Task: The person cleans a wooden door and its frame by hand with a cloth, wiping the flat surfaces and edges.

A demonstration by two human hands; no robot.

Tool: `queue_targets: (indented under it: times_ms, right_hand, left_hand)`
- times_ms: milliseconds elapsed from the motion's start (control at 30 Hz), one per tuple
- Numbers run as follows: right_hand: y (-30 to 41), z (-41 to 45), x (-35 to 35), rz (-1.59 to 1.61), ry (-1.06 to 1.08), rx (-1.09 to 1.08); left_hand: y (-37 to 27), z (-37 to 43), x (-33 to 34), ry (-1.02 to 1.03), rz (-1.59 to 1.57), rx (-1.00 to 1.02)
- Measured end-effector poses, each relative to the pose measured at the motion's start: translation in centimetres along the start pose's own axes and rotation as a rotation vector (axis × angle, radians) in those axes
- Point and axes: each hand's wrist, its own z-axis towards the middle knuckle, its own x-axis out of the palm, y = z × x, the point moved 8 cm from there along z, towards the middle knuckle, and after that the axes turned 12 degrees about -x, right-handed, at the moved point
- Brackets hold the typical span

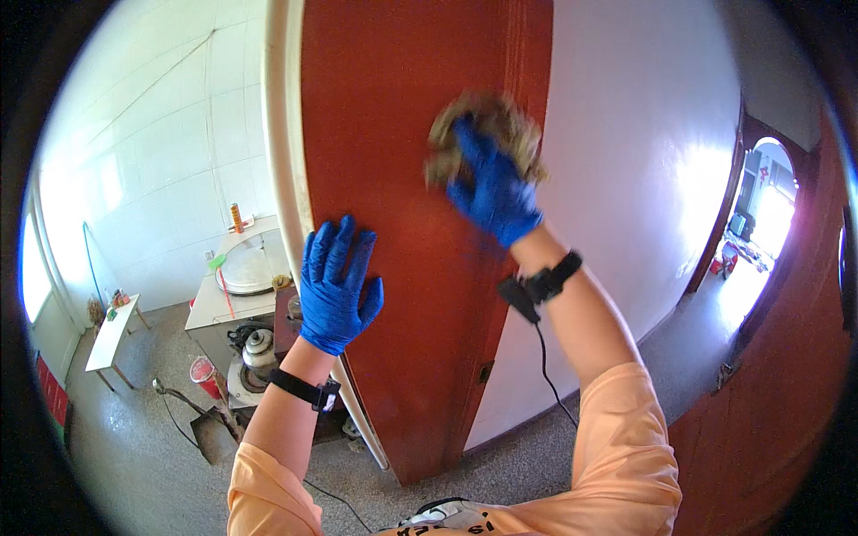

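Before me stands a reddish-brown wooden panel [402, 281], perhaps a door jamb lining, with moulding along its right side. My right hand [499, 194], in a blue glove, presses a bunched brownish cloth [513, 127] against the upper right of this panel. Cloth and fingers are blurred. At the panel's left edge is my left hand [338, 288], also gloved in blue, its fingers apart and nothing in it. Whether its palm touches the panel cannot be told. Black straps circle both wrists; a dark device [519, 299] with a cord hangs by the right one.
A white pipe [285, 134] runs down the panel's left edge. To the left are a metal kettle [259, 350] on a stove, a shovel [213, 435], a red bucket [204, 376] and a narrow white bench [115, 335]. A white wall [623, 167] leads right towards a bright doorway.
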Motion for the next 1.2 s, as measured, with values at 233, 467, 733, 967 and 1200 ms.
queue_targets:
  times_ms: [233,467,733,967,1200]
  right_hand:
    - [-3.0,14.6,-5.7,-0.180,-0.550,-0.146]
    - [8.1,4.9,4.2,0.427,-0.058,-0.133]
    - [6.0,-4.3,3.7,0.358,0.337,-0.081]
    - [-5.1,10.1,-2.4,0.051,-0.301,0.036]
    - [7.7,9.8,1.7,0.297,-0.084,-0.121]
  left_hand:
    - [-0.3,-0.2,0.4,0.011,-0.059,0.034]
    - [3.4,-1.9,0.0,-0.263,-0.200,-0.156]
    - [5.0,-1.7,1.5,-0.121,-0.606,-0.396]
    - [4.4,-1.5,1.8,-0.159,-0.559,-0.325]
    - [4.9,-1.7,1.0,-0.192,-0.654,-0.346]
